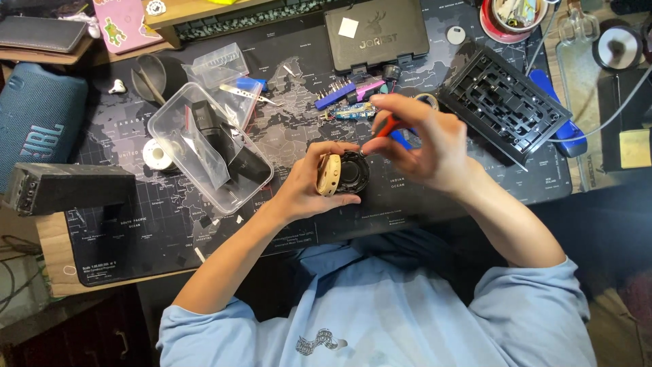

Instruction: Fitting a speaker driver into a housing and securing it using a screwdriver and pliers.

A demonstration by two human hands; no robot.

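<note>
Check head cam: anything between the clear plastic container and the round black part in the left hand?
Only bare desk mat separates the clear plastic container from the round black part held by the left hand.

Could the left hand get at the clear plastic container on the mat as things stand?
Probably not at once: the left hand is wrapped around a small round black and beige device. The clear plastic container lies open-topped just to its left on the mat, with nothing between them, so only the occupied fingers hinder it.

Bare mat (pixel 163 224) lies left of the hands; clear plastic box (pixel 210 146) and black grille (pixel 506 102) flank them.
</note>
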